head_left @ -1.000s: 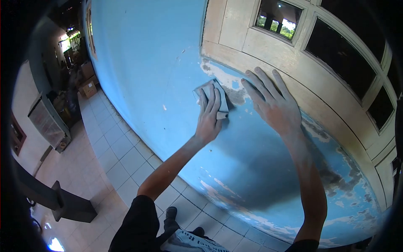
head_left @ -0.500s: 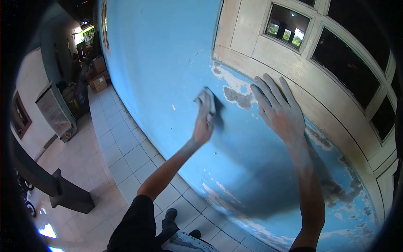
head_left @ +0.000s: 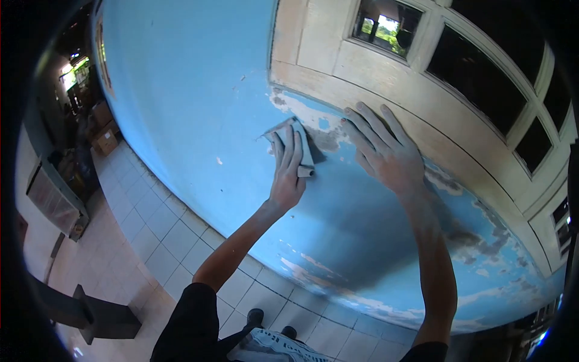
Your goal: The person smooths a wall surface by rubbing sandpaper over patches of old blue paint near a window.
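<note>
A grey sheet that looks like sandpaper (head_left: 306, 154), with one edge curled into a small roll, is pressed against the blue wall (head_left: 175, 78) under the fingers of my left hand (head_left: 288, 169). The thumb side of that hand is by the rolled edge. To the right, my right hand (head_left: 389, 154) lies flat with spread fingers and holds nothing. Its fingertips rest on the lower edge of the cream wooden panel (head_left: 325, 57), its palm over the wall. Between the two hands is a bare patch (head_left: 325, 140) of white and grey where paint is gone.
Flaked paint (head_left: 482, 241) runs along the wall under the panel, whose dark glass panes (head_left: 476, 66) are at upper right. White floor tiles (head_left: 172, 232) line the wall's foot. Cardboard boxes (head_left: 105, 142), a leaning framed panel (head_left: 54, 196) and a dark post base (head_left: 108, 314) stand left.
My left hand and the sheet have moved up along the wall, closer to the bare patch. The view has shifted right. My right hand stays at the same spot by the panel.
</note>
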Demonstrator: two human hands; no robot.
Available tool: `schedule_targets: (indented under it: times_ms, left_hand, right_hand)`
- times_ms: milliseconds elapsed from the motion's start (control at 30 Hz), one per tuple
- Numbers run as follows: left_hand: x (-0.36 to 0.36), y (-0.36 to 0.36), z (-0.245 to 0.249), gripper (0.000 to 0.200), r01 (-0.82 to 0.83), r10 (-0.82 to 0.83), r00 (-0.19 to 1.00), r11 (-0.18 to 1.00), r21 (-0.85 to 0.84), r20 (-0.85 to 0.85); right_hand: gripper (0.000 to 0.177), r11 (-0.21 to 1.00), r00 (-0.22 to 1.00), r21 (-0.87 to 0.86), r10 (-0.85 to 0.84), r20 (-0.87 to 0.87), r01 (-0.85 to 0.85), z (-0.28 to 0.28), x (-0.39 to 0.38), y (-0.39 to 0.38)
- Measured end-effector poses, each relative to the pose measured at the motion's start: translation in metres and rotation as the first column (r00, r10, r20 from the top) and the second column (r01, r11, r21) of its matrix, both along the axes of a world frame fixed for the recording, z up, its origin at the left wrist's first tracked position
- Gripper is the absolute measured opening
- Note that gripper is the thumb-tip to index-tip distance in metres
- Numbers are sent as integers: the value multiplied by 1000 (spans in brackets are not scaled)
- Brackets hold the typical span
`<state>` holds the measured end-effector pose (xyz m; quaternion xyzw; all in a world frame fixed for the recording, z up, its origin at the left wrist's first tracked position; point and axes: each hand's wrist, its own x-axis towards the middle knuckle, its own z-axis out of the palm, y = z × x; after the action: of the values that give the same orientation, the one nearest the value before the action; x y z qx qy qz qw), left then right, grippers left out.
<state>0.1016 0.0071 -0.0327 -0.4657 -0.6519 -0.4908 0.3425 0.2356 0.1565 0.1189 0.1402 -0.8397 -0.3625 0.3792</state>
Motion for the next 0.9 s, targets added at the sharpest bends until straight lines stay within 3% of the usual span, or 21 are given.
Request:
schedule_targets:
  times_ms: [67, 133, 167, 200, 267, 300, 400, 433, 533, 567, 667, 733, 767, 800, 867, 900]
  left_hand:
    - [21, 10, -4, 71, 19, -19, 1000, 999, -31, 0]
    - [43, 16, -9, 75, 12, -47, 993, 953, -304, -110]
    - [45, 16, -6, 73, -20, -18, 994, 937, -348, -106]
    - [41, 15, -4, 73, -16, -22, 994, 939, -342, -107]
    - [31, 17, 5, 74, 108, -108, 994, 993, 48, 3]
    - [31, 23, 10, 77, -47, 43, 998, 991, 127, 36]
    - [68, 49, 1, 78, 21, -20, 999, 1000, 18, -43]
    - [92, 51, -1, 80, 0, -2, 1000, 987, -158, -17]
    - [98, 55, 0, 77, 37, -37, 999, 992, -120, 10]
    - [88, 56, 7, 67, 26, -27, 998, 1000, -14, -50]
    - [84, 69, 32, 55, -113, 75, 985, 963, 246, 158]
    - [105, 87, 17, 61, -86, 86, 996, 985, 153, 1]
    - [120, 94, -3, 70, -10, 9, 1000, 1000, 26, 10]
    - [145, 84, -6, 77, 10, -6, 1000, 976, -215, 18]
    - [136, 78, -8, 70, 23, -23, 1000, 984, -179, 2]
    - [115, 74, -2, 65, -21, 19, 998, 999, -39, -58]
  right_hand:
    - [45, 999, 999, -11, 47, 1, -47, -1, 2, 4]
    - [42, 995, 995, -18, 101, -3, -101, -3, 5, 9]
    - [39, 986, 986, -26, 164, -21, -164, -5, 10, 12]
    - [39, 987, 987, -20, 159, -20, -160, -6, 21, 17]
    - [36, 995, 995, -39, 91, 37, -89, -13, 56, 30]
    - [36, 996, 996, -37, 86, 37, -84, -20, 74, 39]
    - [35, 999, 998, -38, -9, 64, 11, -48, 129, 78]
    - [34, 1000, 999, -24, -13, 34, 14, -56, 145, 91]
    - [30, 992, 995, -92, -86, -41, 82, -66, 192, 120]
    - [30, 993, 995, -87, -89, -41, 85, -66, 202, 130]
    - [30, 978, 988, -191, -103, -112, 80, -63, 221, 146]
    - [31, 973, 984, -212, -121, -132, 91, -65, 223, 142]
    - [31, 973, 984, -216, -114, -136, 83, -65, 224, 142]
    - [31, 974, 985, -212, -107, -138, 76, -65, 223, 142]
    - [31, 975, 985, -212, -96, -146, 64, -65, 223, 143]
    - [31, 975, 985, -212, -101, -140, 70, -65, 223, 142]
